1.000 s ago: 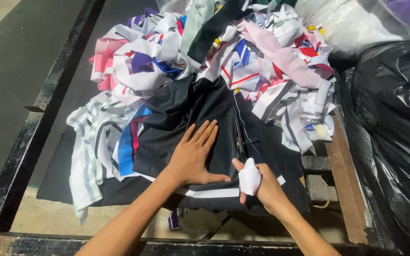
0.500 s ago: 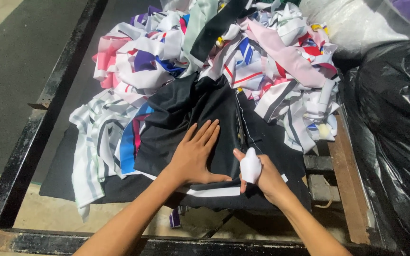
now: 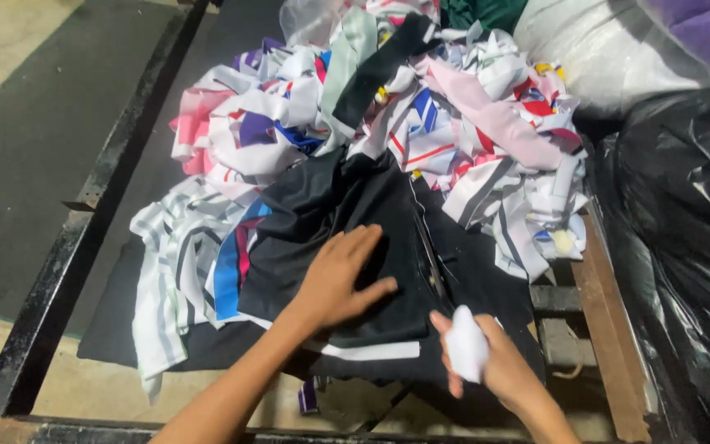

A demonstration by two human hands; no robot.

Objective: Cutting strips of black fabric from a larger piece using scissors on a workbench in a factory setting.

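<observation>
Pressing black cloth flat, lower centre of the frame.

Left hand (image 3: pixel 340 279) spread open, palm down on the black fabric (image 3: pixel 355 214); right hand (image 3: pixel 486 366) closed around white-handled scissors (image 3: pixel 463 345), blades along the cloth, below the heap of striped scraps (image 3: pixel 454 123).

The head camera looks steeply down, close over a table (image 3: pixel 59 271) heaped with cloth scraps (image 3: pixel 421 131).
</observation>
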